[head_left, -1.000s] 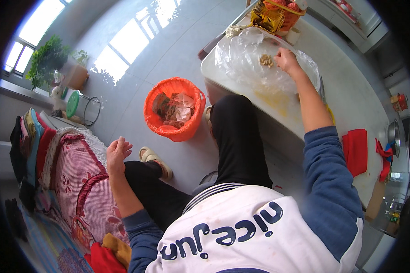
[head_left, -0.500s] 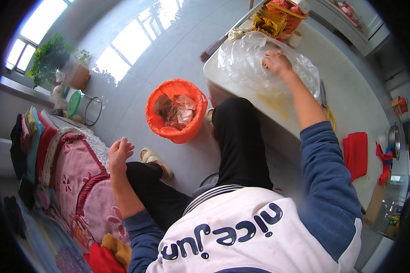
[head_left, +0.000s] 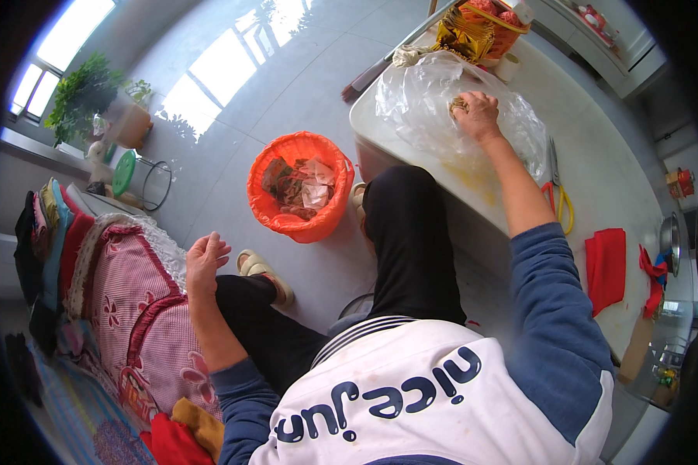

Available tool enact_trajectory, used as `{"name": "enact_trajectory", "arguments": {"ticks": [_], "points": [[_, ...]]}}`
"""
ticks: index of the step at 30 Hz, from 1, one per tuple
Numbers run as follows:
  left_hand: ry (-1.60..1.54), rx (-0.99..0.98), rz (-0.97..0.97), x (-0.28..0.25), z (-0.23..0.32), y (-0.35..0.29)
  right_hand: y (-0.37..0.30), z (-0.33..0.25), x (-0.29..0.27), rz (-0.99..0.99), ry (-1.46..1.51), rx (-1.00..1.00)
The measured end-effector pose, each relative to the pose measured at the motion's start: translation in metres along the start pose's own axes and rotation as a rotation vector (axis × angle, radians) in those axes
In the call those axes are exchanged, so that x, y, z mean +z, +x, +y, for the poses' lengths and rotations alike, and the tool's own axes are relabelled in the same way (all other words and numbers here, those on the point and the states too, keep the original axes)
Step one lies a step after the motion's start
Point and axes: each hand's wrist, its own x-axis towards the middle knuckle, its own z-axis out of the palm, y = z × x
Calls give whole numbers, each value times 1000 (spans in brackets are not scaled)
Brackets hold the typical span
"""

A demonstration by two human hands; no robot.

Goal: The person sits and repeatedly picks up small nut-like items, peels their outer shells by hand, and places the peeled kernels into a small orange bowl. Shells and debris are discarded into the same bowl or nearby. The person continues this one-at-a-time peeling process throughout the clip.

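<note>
Over a clear plastic bag on the pale table, my right hand is closed around a small clump of brownish pieces. What the pieces are is too small to make out. My left hand hangs above my left knee, near the pink quilted cover, its fingers loosely apart and nothing visible in it. Scissors with red and yellow handles lie right of the bag, below my right forearm. On the floor between my hands stands a bin with an orange liner, containing crumpled scraps and wrappers.
A yellow-rimmed basket with a gold packet stands at the table's far end. A folded red cloth lies at the right. Potted plants stand by the window. At left are folded clothes and a pink quilted cover.
My right hand has turned slightly and lifted a little over the bag, and the brownish clump in its fingers shows more clearly. The scissors' handles are more visible. My left hand has hardly moved.
</note>
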Motion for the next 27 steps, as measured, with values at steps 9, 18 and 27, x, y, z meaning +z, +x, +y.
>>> {"name": "enact_trajectory", "arguments": {"ticks": [9,18,27], "points": [[3,10,-14,0,0,-2,-3,-23,-8,-75,41,-10],[40,2,-19,0,2,-3,0,-39,-22,-122,-102,-124],[19,4,-18,-1,-2,0,2,-34,-12,-29,-204,-186]]}}
